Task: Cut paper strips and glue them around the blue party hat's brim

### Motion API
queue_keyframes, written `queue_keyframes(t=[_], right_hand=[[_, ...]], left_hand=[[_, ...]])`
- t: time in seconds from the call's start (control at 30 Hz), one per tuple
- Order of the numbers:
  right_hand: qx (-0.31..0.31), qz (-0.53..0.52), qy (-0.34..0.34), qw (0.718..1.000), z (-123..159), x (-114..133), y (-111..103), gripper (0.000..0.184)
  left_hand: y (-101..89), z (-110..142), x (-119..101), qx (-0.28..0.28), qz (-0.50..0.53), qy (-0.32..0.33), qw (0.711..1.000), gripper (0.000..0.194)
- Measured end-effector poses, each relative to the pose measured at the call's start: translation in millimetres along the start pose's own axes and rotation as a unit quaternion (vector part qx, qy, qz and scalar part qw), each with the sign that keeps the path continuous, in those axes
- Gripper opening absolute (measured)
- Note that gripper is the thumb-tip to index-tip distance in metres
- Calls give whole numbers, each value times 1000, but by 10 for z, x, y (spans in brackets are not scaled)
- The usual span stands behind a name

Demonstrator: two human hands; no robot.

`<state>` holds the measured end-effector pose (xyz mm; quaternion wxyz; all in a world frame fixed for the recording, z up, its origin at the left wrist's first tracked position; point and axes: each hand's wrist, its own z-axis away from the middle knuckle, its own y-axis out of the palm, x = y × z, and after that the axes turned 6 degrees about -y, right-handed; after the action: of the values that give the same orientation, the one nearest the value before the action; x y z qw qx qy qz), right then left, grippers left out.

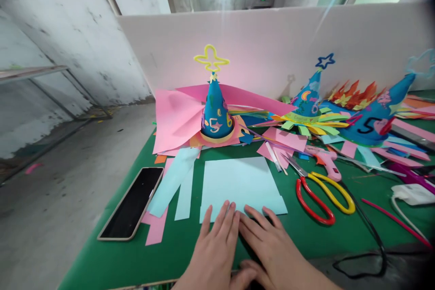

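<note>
A light blue sheet of paper (238, 181) lies on the green table, with a narrow folded strip along its near edge. Both hands rest side by side on that edge. My left hand (215, 240) lies flat, fingers stretched over the paper's near left part. Beside it my right hand (268, 240) lies with its fingers extended on the near right part. Neither hand grips anything. To the right are scissors with a red and a yellow handle (317, 210). Left of the sheet lie light blue paper strips (175, 181).
A phone (132, 204) lies at the left table edge. Behind the sheet stands a blue cone hat (215, 115) on pink paper (178, 120). More decorated hats (307, 95), a pink glue gun (328, 161), a white plug (413, 194) and a black cable (374, 231) occupy the right side.
</note>
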<state>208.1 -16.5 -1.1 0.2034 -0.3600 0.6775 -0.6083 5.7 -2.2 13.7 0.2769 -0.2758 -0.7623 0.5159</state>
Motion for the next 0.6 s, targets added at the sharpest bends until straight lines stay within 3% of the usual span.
queue_keyframes(t=[0.17,0.37,0.6], right_hand=[[-15,-10,-7,1000,78,-13,7,66],[-74,105,12,992,460,-162,-31,63],[-68,147,93,982,801,-291,-112,66]], left_hand=[[59,-34,-93,37,11,-36,999,89],[51,2,-71,63,-1,-42,997,88],[134,96,24,17,-17,-64,998,94]])
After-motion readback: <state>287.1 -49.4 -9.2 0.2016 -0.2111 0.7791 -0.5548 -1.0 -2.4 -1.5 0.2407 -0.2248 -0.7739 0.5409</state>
